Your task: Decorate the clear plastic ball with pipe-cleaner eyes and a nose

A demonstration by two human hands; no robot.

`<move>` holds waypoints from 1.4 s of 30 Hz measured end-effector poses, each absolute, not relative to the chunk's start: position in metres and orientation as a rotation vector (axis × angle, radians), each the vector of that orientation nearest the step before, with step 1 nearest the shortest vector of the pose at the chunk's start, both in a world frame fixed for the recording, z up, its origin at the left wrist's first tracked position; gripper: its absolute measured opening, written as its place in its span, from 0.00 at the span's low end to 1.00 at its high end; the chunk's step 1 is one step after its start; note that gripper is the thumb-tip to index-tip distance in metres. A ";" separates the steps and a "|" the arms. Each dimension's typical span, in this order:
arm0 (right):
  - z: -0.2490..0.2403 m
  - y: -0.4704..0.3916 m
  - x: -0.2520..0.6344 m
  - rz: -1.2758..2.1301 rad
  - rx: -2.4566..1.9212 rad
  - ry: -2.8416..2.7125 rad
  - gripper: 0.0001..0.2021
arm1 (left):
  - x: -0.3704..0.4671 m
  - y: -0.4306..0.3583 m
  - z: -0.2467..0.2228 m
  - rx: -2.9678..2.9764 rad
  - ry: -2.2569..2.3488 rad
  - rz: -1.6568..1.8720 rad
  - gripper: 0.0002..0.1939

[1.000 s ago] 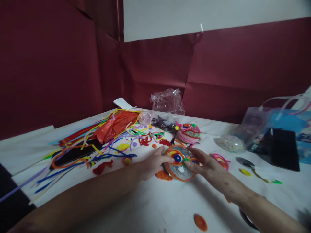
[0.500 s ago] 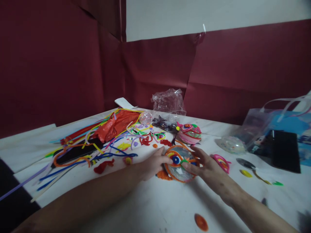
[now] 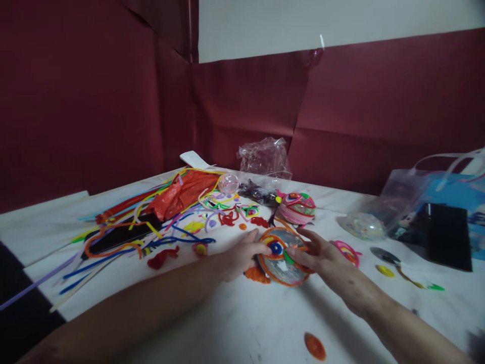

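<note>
A clear round plastic ball (image 3: pixel 278 272) edged with orange pipe cleaner sits between my hands, with a blue-and-white eye shape on its face. My left hand (image 3: pixel 242 255) grips its left side, the thumb lying beside the eye. From the right, my right hand (image 3: pixel 317 253) holds it, fingers behind and thumb pressing on a small green piece (image 3: pixel 289 257) at the front. An orange fuzzy piece (image 3: pixel 257 275) shows at the ball's lower left. Behind stands a similar ball wrapped in pink (image 3: pixel 297 215).
Many coloured pipe cleaners (image 3: pixel 113 258) and a red plastic bag (image 3: pixel 185 192) lie at left. A clear half shell (image 3: pixel 361 226), a phone (image 3: pixel 449 236) and a plastic bag with handles (image 3: pixel 405 197) are at right. An orange disc (image 3: pixel 314 346) lies near the front.
My right thumb has shifted slightly on the ball's face, and the green piece under it looks tilted downward now. Both hands stay on the ball.
</note>
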State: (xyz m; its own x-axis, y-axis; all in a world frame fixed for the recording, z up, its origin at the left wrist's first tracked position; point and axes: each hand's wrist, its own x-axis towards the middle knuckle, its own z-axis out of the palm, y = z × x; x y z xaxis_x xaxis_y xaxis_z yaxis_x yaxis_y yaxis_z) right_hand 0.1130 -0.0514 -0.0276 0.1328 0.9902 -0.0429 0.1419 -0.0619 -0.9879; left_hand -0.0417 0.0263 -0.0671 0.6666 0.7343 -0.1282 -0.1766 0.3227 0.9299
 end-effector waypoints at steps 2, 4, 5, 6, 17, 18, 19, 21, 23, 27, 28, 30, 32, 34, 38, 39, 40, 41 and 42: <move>-0.030 -0.049 0.114 1.058 -1.427 -1.177 0.47 | -0.041 0.026 -0.066 1.085 0.619 0.648 0.27; -0.030 -0.047 0.115 1.041 -1.452 -1.166 0.48 | -0.041 0.027 -0.064 1.092 0.625 0.641 0.26; -0.029 -0.046 0.116 1.039 -1.469 -1.164 0.48 | -0.041 0.027 -0.064 1.099 0.630 0.636 0.26; -0.027 -0.046 0.118 1.043 -1.485 -1.167 0.48 | -0.042 0.028 -0.064 1.107 0.635 0.633 0.26; -0.014 -0.041 0.129 1.134 -1.458 -1.288 0.45 | -0.046 0.021 -0.062 1.338 0.547 0.711 0.59; -0.015 -0.042 0.128 1.137 -1.441 -1.293 0.45 | -0.046 0.018 -0.060 1.354 0.535 0.712 0.61; -0.017 -0.043 0.127 1.135 -1.428 -1.294 0.44 | -0.046 0.015 -0.058 1.361 0.535 0.711 0.62; -0.020 -0.046 0.126 1.123 -1.413 -1.288 0.43 | -0.046 0.011 -0.055 1.390 0.547 0.702 0.61; -0.023 -0.047 0.124 1.122 -1.388 -1.289 0.42 | -0.047 0.010 -0.056 1.443 0.577 0.686 0.60; -0.030 -0.047 0.122 1.149 -1.306 -1.319 0.42 | -0.048 0.013 -0.062 1.532 0.648 0.680 0.58; -0.031 -0.046 0.121 1.151 -1.296 -1.323 0.42 | -0.048 0.014 -0.063 1.544 0.641 0.694 0.58; -0.032 -0.045 0.120 1.148 -1.285 -1.326 0.40 | -0.047 0.015 -0.065 1.553 0.608 0.725 0.57; -0.032 -0.043 0.119 1.132 -1.284 -1.330 0.39 | -0.045 0.015 -0.066 1.526 0.583 0.765 0.56; -0.031 -0.042 0.119 1.104 -1.287 -1.344 0.38 | -0.044 0.013 -0.066 1.488 0.579 0.788 0.57; -0.032 -0.041 0.123 1.039 -1.367 -1.367 0.37 | -0.044 0.010 -0.065 1.403 0.574 0.734 0.57; -0.033 -0.041 0.124 1.028 -1.391 -1.370 0.38 | -0.044 0.009 -0.065 1.379 0.575 0.716 0.57; -0.034 -0.040 0.125 1.019 -1.405 -1.377 0.39 | -0.044 0.008 -0.066 1.362 0.576 0.706 0.57; -0.035 -0.040 0.127 1.001 -1.413 -1.386 0.38 | -0.044 0.008 -0.066 1.352 0.579 0.702 0.57; -0.036 -0.039 0.128 0.977 -1.417 -1.395 0.37 | -0.044 0.008 -0.065 1.346 0.583 0.700 0.57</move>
State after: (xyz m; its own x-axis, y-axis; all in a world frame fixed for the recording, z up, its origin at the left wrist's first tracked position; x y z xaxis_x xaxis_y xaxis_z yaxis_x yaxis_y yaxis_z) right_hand 0.1275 -0.0393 -0.0362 0.0538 0.9972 0.0515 0.2921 0.0336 -0.9558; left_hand -0.0441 0.0076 -0.0653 0.6686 0.7434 0.0183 -0.1175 0.0813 0.9897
